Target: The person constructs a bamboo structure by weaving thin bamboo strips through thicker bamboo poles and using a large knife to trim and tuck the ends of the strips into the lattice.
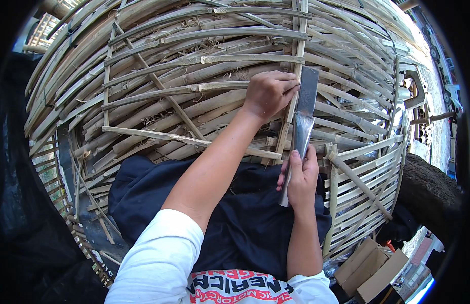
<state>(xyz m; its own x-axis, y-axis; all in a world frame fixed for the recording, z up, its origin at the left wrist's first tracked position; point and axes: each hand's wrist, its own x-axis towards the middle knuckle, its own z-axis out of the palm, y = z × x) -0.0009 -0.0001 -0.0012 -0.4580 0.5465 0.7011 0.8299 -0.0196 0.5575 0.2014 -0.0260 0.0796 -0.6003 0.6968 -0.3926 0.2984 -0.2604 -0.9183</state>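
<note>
A knife with a long rectangular dark blade [309,91] and a shiny tubular metal handle [301,133] is gripped in my right hand [301,177], its blade pointing away from me. My left hand [270,93] is closed, fingers pinched together, where a split bamboo slat [179,91] meets an upright bamboo strip [285,129]. Whatever lies between those fingertips is hidden. The flat blade stands just right of the left fingers, alongside the strip. More slats [235,32] cross the strip farther away, and a nearer slat [159,134] ends at its lower part.
Bamboo poles [209,109] lie in a heap beneath the slats. Dark cloth [245,223] covers my lap. A slatted bamboo panel [366,190] stands at right, near a thick log [430,190] and an opened cardboard box [371,268]. Black sheeting [27,202] hangs at left.
</note>
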